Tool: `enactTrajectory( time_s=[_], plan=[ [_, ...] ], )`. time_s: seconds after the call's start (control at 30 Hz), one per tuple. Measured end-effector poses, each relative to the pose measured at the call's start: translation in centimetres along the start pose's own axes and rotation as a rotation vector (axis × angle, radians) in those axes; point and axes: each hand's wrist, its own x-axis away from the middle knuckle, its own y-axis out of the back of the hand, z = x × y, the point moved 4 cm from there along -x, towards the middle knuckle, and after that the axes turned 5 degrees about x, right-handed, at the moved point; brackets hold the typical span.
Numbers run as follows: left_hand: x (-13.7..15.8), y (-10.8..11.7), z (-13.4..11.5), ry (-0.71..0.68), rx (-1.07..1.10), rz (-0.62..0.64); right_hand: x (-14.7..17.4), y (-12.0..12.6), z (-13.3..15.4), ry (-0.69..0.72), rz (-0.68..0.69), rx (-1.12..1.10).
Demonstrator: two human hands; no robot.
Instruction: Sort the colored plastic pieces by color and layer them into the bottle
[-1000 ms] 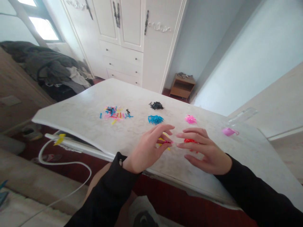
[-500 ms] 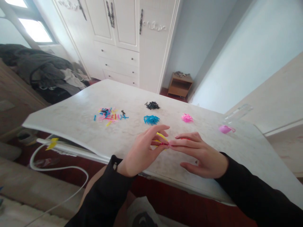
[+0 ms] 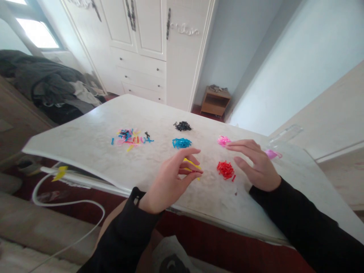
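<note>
Plainly, the head view shows small stretchy-looking bands sorted mostly by colour on a white table [image 3: 122, 167]. Take the red pile [image 3: 225, 170] as the middle of a clock. The pink pile [image 3: 223, 140] lies at twelve; the blue pile [image 3: 182, 143] and, farther off, the black pile [image 3: 182, 126] lie towards ten. A mixed heap [image 3: 129, 138] sits between nine and ten, well apart. At nine, the yellow pile [image 3: 194, 163] is partly hidden behind the left hand [image 3: 167, 180]. A purple pouch-like thing [image 3: 271, 154] lies between two and three, partly behind the right hand [image 3: 258, 165].

The left thumb and fingertips are pinched together on a thin pinkish band [image 3: 194, 171], too small to make out fully. The right hand reaches in from three o'clock, thumb well apart from the fingers, their tips at the edge of the pink pile; whether they touch it or hold a band between them, I cannot tell.

These bands look very light, soft and springy, unlikely to break under a pinch but prone to cling or tangle. Fingertips suit them better than a full grasp: nip one loose end at the pile's rim, say the stray red band [image 3: 233, 178] at five o'clock.
</note>
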Motion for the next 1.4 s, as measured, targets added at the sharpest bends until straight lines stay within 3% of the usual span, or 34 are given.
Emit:
enactTrajectory(
  time_s=[0.07,0.2,0.43,0.6,0.87,1.4],
  plan=[
    [0.1,0.0,0.1,0.005,-0.007,0.007,0.0,-0.4,-2.2,-0.128,-0.039,0.071],
    [0.2,0.0,0.3,0.006,-0.024,0.030,0.2,-1.9,-5.1,-0.245,-0.008,0.131],
    [0.3,0.0,0.3,0.011,0.019,0.049,0.5,-2.8,-5.7,-0.279,0.030,0.135],
    [0.3,-0.2,0.3,0.033,-0.001,0.071,-0.2,-1.5,-2.4,-0.107,-0.013,0.053],
    [0.3,-0.5,0.1,0.039,-0.031,0.104,0.6,-0.6,5.5,0.280,0.150,-0.096],
    [0.8,-0.8,-0.2,0.030,0.057,0.143,1.3,-1.4,6.9,0.417,0.325,-0.229]
  ],
)
